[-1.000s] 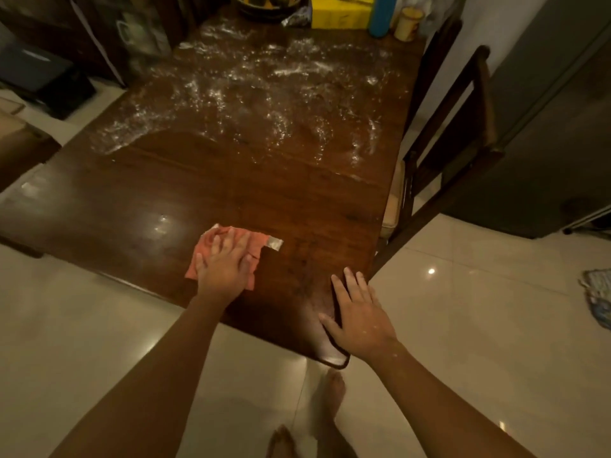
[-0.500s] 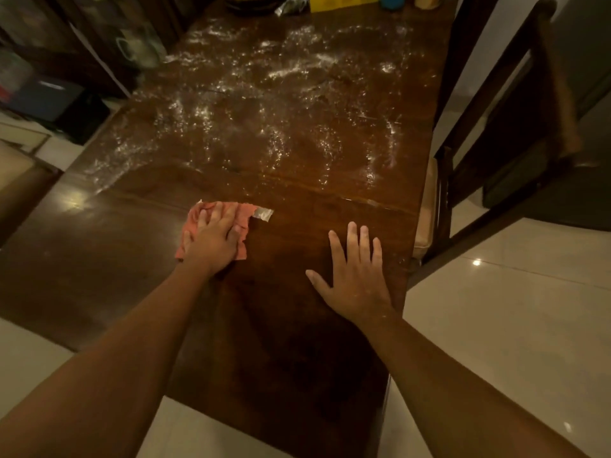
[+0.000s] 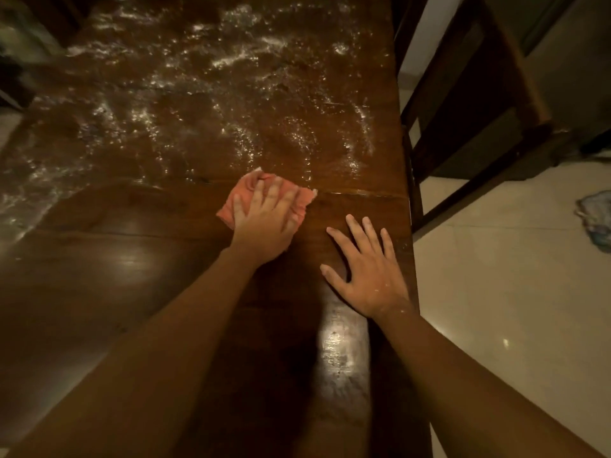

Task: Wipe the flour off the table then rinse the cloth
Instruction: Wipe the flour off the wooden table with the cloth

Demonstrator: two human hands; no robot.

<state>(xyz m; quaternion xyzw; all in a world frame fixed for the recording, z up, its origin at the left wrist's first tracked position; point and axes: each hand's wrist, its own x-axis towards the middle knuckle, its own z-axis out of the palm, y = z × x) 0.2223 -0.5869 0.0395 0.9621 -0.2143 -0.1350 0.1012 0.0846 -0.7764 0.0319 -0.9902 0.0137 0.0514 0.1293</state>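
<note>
1. Nearest, two bare forearms reach in from the bottom of the view over a dark, glossy wooden worktop (image 3: 115, 259). Its near part is bare wood with a bright patch of reflected light.
2. The right hand (image 3: 367, 272) lies flat on the worktop near its right edge, fingers straight and spread, holding nothing. White specks cling to its back and wrist.
3. Just beside it and a little farther in, the left hand (image 3: 264, 219) presses palm down on the cloth (image 3: 243, 193). Its fingers are straight and slightly apart, not curled round the fabric.
4. The cloth is salmon pink and crumpled. It lies right of the worktop's middle, at a seam (image 3: 363, 193) that runs across the wood. The hand hides most of its middle, and a small pale bit at its right corner is too small to identify.
5. Beyond the seam, flour (image 3: 231, 61) covers the far half of the worktop in white streaks and clumps, from the left edge almost to the right one. The nearest scatter lies just past the cloth's far edge. This part is blurred.
6. A dark wooden chair (image 3: 463, 94) stands close against the worktop's right edge, its top cut off by the frame. Under it is a pale, shiny tiled floor (image 3: 496, 276).
7. A blue-and-white bundle (image 3: 595, 219) lies on the floor, cut off at the right border, and I cannot tell what it is. The far left corner is too dim to read.
</note>
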